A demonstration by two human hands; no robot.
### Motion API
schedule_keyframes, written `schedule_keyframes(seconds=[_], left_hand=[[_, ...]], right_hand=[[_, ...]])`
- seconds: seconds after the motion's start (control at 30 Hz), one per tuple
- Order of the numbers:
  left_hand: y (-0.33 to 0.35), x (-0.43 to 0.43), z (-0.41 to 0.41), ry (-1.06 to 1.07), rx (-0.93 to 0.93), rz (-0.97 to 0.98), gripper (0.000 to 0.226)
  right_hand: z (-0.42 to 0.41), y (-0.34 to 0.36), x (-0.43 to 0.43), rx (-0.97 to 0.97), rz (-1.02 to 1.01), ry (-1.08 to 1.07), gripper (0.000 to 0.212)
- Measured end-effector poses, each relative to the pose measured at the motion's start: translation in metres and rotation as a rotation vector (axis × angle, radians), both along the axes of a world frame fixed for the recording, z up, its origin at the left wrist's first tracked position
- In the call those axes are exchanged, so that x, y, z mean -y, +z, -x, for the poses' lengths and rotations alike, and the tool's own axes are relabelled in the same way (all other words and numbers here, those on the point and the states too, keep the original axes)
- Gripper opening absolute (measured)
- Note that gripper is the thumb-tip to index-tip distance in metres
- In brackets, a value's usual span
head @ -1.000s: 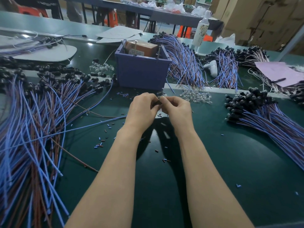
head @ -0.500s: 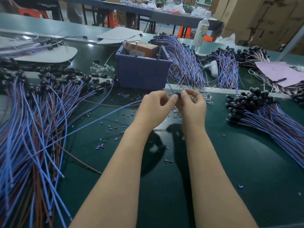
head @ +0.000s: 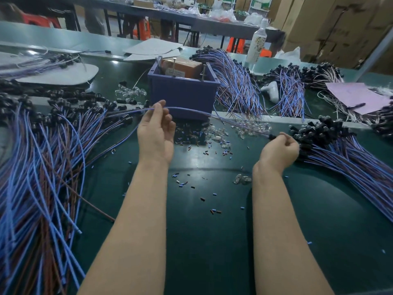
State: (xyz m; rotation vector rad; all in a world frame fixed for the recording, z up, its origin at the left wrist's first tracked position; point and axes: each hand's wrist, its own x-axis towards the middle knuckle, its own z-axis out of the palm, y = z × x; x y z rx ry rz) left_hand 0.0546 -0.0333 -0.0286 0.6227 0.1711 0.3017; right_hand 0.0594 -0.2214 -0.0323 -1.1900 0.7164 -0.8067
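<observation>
Since the right hand (head: 278,149) has its fingers (head: 286,138) curled round the black cap (head: 271,136) at one end of the wire (head: 212,114), while the left hand (head: 156,133) merely pinches the blue strand between thumb and forefinger farther along, the length between them hangs in the air. It bows past the front of the blue bin (head: 182,96) and over the clear lenses (head: 244,128) scattered on the table (head: 212,241). From where I stand the weak point looks to be that light left-hand pinch: if it slips, the slack would likely drop onto the lenses and sweep a few of them about, or whip loose altogether. The tail beyond the left hand runs off toward the heap of loose wires (head: 42,156) on that side, and I can't tell whether its end lies free. If it is caught under the others, a pull to the right could drag several strands along, or strain the cap until it comes off. The capped bundle (head: 350,158) lies just beside the right hand, caps together and leads fanned away. A wire dropped across it at an angle would probably tangle, so it wants laying down parallel. The cut bits of insulation (head: 191,184) littering the mat between the arms are a small hazard too, since one could cling to the strand and ride into that bundle.
</observation>
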Motion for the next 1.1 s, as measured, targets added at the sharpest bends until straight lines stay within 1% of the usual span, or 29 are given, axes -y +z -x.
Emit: schedule_keyframes(seconds=[0.03,0.1,0.13,0.17,0.2,0.23,0.3,0.33,0.4,0.47,0.5,0.53,0.6,0.67,0.73,0.83,0.93,1.03,1.1], left_hand=[[0.000,0.004,0.000,0.006,-0.005,-0.099,0.019],[-0.002,0.012,0.000,0.041,-0.017,-0.365,0.020],[-0.004,0.015,0.000,0.063,-0.018,-0.471,0.021],[-0.005,0.018,0.000,0.075,-0.017,-0.539,0.021],[-0.005,0.018,0.000,0.081,-0.017,-0.573,0.022],[-0.005,0.018,0.000,0.087,-0.019,-0.591,0.022],[-0.006,0.016,0.001,0.105,-0.026,-0.600,0.023],[-0.006,0.015,0.001,0.116,-0.029,-0.591,0.023],[-0.006,0.015,0.000,0.131,-0.032,-0.559,0.022],[-0.006,0.018,0.000,0.112,-0.033,-0.533,0.017],[-0.008,0.020,0.000,0.081,-0.036,-0.550,0.013],[-0.009,0.023,0.000,0.034,-0.043,-0.598,0.010],[-0.015,0.029,0.000,-0.076,-0.063,-0.749,0.010],[-0.019,0.031,0.000,-0.129,-0.073,-0.844,0.007],[-0.021,0.031,-0.002,-0.126,-0.074,-0.856,0.006],[-0.020,0.032,-0.002,-0.135,-0.041,-0.851,0.007],[-0.021,0.032,-0.002,-0.132,-0.019,-0.897,0.010],[-0.023,0.031,-0.004,-0.064,-0.035,-0.920,0.009],[-0.024,0.031,-0.005,0.019,-0.079,-0.927,0.007]], right_hand=[[0.001,0.000,-0.001,-0.022,0.100,-0.017,0.021],[0.005,0.000,-0.005,-0.076,0.441,-0.078,0.027],[0.008,0.000,-0.008,-0.064,0.637,-0.091,0.027],[0.010,0.000,-0.014,-0.023,0.788,-0.043,0.026],[0.012,0.000,-0.022,0.017,0.885,0.076,0.025],[0.013,0.000,-0.031,0.032,0.957,0.239,0.024],[0.014,-0.004,-0.046,-0.026,1.082,0.564,0.026],[0.014,-0.007,-0.052,-0.051,1.118,0.677,0.026],[0.015,-0.010,-0.059,-0.050,1.103,0.791,0.022],[0.016,-0.011,-0.062,-0.027,1.070,0.810,0.019],[0.017,-0.011,-0.063,-0.020,1.056,0.806,0.017],[0.017,-0.011,-0.064,-0.018,1.038,0.803,0.016],[0.017,-0.012,-0.064,-0.026,0.973,0.812,0.014],[0.017,-0.013,-0.064,-0.047,0.896,0.826,0.012],[0.016,-0.014,-0.064,-0.051,0.835,0.806,0.006],[0.014,-0.015,-0.069,-0.048,0.730,0.728,0.008],[0.011,-0.016,-0.073,-0.062,0.624,0.687,0.008],[0.008,-0.016,-0.071,-0.068,0.501,0.610,0.005],[0.008,-0.016,-0.068,-0.055,0.488,0.558,0.007]])
